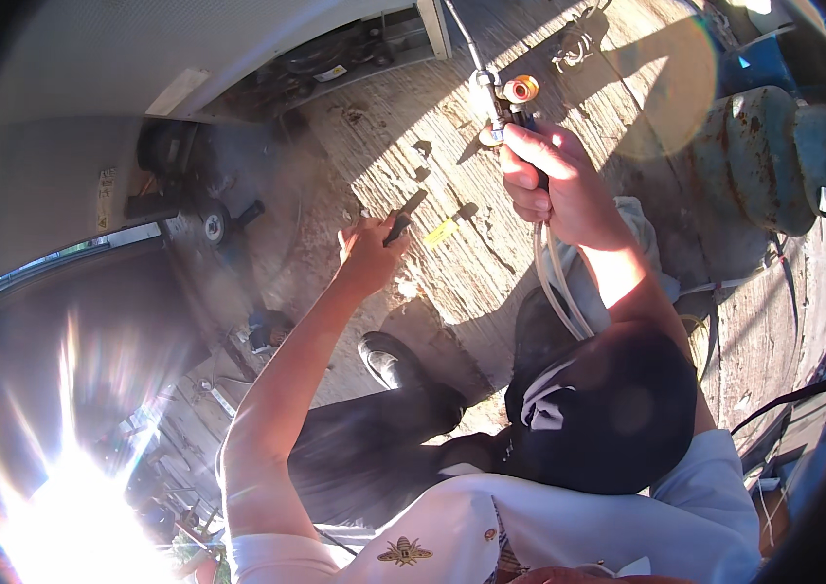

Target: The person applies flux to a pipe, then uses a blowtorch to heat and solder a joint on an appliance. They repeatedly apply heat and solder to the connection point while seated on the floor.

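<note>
My right hand is wrapped round the black grip of a gas torch. The torch has a thin metal tube running up to the top edge and a round red-and-brass valve knob. Two pale hoses hang from below that hand toward my knee. Lower and to the left, the fingers of my left hand close on a slim dark tool, which points up and right; its kind is unclear. Just right of this tool, a yellow strip lies on the wooden floor.
A large grey metal housing stands at the left, with dark machine parts beside it. A rusty blue-green gas cylinder lies at the right. Strong sun glare covers the lower left. My shoe rests on the weathered boards.
</note>
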`<state>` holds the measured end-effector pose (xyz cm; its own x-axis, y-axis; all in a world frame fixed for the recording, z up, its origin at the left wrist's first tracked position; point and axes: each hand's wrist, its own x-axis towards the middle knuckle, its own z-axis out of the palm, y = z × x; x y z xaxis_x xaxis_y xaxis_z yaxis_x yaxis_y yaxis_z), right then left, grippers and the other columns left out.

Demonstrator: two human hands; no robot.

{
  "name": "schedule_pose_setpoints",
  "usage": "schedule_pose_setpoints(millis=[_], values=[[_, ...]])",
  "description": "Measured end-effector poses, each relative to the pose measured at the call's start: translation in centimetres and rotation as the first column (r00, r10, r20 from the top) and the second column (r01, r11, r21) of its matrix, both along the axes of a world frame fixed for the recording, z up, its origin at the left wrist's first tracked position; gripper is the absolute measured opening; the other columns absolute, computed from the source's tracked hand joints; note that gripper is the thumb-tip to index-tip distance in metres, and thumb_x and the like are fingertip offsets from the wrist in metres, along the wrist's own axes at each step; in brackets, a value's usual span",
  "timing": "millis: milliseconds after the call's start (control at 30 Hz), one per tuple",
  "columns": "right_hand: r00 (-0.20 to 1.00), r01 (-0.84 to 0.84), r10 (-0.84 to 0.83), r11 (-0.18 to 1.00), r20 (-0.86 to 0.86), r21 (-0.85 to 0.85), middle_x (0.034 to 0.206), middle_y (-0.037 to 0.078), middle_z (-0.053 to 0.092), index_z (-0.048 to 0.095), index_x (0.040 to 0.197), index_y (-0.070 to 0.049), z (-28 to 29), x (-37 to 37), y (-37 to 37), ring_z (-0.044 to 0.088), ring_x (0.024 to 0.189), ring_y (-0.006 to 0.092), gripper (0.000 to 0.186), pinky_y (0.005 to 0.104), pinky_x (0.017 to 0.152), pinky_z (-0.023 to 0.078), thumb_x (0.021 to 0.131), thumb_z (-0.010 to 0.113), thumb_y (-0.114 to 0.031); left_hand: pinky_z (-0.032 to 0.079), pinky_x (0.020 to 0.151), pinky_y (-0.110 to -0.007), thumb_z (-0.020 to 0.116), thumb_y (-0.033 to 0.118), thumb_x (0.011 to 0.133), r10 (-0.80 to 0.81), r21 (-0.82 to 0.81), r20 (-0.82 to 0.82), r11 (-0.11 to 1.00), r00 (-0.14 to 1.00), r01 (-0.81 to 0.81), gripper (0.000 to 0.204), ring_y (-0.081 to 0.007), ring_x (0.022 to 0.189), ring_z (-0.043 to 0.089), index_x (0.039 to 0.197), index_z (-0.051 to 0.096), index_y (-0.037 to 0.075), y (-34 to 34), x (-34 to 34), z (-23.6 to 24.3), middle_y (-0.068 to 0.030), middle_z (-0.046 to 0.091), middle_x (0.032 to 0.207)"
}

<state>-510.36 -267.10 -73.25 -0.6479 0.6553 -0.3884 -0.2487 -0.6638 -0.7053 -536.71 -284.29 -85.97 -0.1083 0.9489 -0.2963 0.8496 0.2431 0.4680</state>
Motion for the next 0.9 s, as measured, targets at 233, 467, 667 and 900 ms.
schedule_pose_setpoints(millis=[233, 467, 667, 900], values=[[0.999, -0.046, 0.046, 0.999, -0.004, 0.003, 0.058, -0.006, 0.039, 0.044, 0.080, -0.013, -0.4, 0.1, 0.2, 0.032, 0.042, 0.0035, 0.033, 0.0236, 0.040, 0.024, 0.105, 0.057, -0.031, 0.045, 0.058, -0.038, 0.067, 0.044, 0.094, 0.498, -0.434, 0.206, 0.818, 0.842, -0.378, 0.046, -0.0170, 0.057, 0.055, 0.079, 0.070, 0.000, 0.5, -0.2, 1.9, -0.0069, 0.057, 0.061], [1.000, -0.029, 0.029, 0.999, -0.001, 0.029, 0.058, -0.006, 0.038, 0.043, 0.079, -0.013, -0.6, 0.3, 0.1, 0.032, 0.043, 0.0038, 0.036, 0.0240, 0.040, 0.024, 0.104, 0.058, -0.034, 0.042, 0.058, -0.038, 0.068, 0.045, 0.093, 0.454, -0.469, 0.160, 0.816, 0.877, -0.337, 0.051, -0.0155, 0.057, 0.050, 0.071, 0.064, -0.001, 2.2, -0.5, 2.8, -0.0048, 0.052, 0.058], [0.995, -0.062, 0.063, 0.998, -0.076, 0.005, 0.063, -0.007, 0.040, 0.055, 0.103, -0.009, -1.2, 1.1, 0.3, 0.031, 0.043, 0.0029, 0.025, 0.0206, 0.039, 0.025, 0.107, 0.053, -0.033, 0.044, 0.062, -0.038, 0.068, 0.043, 0.094, 0.316, -0.364, 0.197, 0.902, 0.928, -0.230, 0.053, -0.0165, 0.063, 0.050, 0.071, 0.063, -0.004, 2.2, -0.7, 2.1, -0.0046, 0.053, 0.064], [0.996, -0.050, 0.045, 0.996, -0.072, -0.077, 0.063, -0.007, 0.041, 0.054, 0.100, -0.011, -1.0, 0.7, 0.2, 0.032, 0.043, 0.0024, 0.022, 0.0214, 0.040, 0.025, 0.106, 0.055, -0.032, 0.046, 0.072, -0.037, 0.068, 0.040, 0.095, 0.265, -0.015, 0.097, 0.964, 0.959, -0.265, 0.048, -0.0199, 0.081, 0.056, 0.074, 0.065, -0.003, -0.4, 0.4, 1.2, -0.0102, 0.057, 0.073]])
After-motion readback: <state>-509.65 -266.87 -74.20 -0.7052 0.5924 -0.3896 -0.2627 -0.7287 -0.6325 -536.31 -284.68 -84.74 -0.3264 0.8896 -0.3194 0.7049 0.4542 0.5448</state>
